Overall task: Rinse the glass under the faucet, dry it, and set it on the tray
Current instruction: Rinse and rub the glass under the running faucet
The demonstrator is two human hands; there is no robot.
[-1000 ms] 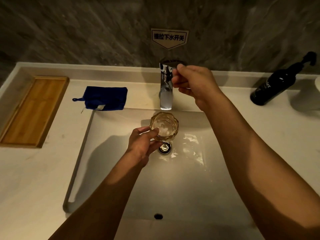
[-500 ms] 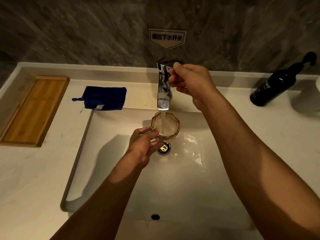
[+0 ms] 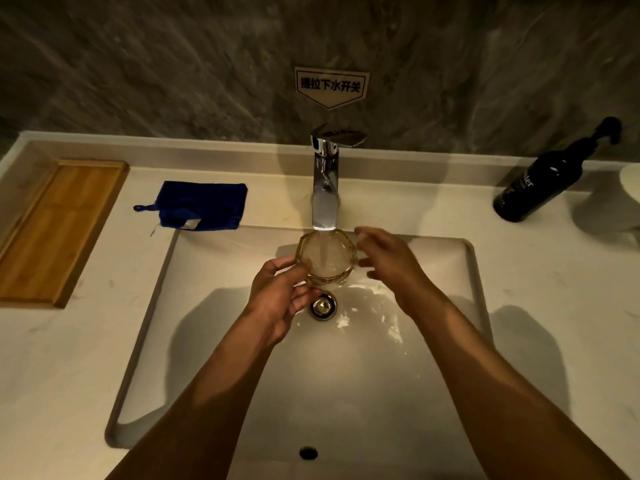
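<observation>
A faceted amber glass (image 3: 337, 242) is held upright under the chrome faucet (image 3: 325, 181), and water streams into it. My left hand (image 3: 278, 296) grips the glass from its left side. My right hand (image 3: 388, 261) hovers just right of the glass with fingers spread, not clearly touching it. A folded blue cloth (image 3: 201, 205) lies on the counter left of the faucet. The wooden tray (image 3: 59, 230) sits at the far left of the counter.
The white sink basin (image 3: 415, 375) has a metal drain (image 3: 322, 305) below the glass and water pooled to its right. A dark pump bottle (image 3: 543, 181) stands at the back right, beside a pale object at the frame edge. A marble wall rises behind.
My right hand has left the faucet handle and come down beside the glass. Water began running half a second ago and now fills the glass, which my left hand has raised closer to the spout.
</observation>
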